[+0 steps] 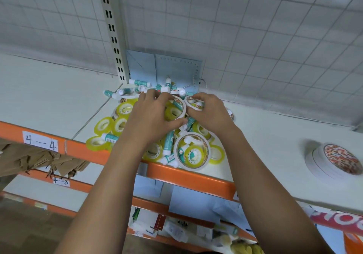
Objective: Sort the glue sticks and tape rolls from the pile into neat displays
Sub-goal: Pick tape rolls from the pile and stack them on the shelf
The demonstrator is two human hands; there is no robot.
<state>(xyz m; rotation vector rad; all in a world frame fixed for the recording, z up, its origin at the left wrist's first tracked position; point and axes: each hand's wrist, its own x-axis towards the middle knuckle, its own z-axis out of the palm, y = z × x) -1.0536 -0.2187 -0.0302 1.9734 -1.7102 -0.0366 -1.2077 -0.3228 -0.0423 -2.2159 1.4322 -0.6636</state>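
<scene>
Both bare forearms reach up and forward over the orange front edge of the white shelf (49, 88), wrists close together, palms down on the pile (157, 135) that runs from the front edge to the back wall. The left hand (151, 114) arches over a wide white tape roll (184, 107), a thin paper-like ring: its fingers (155, 94) curl over the far rim and the thumb presses the near rim, holding it. The right hand (210, 112) curls its fingers round a smaller white roll (193, 104), just beside the first, touching. Glossy translucent yellow tape rolls (102, 125) and slim white-and-teal glue sticks (139, 82) lie jumbled around and under both hands. A stack of white rolls (334, 161) sits well apart, toward the shelf's right front edge
</scene>
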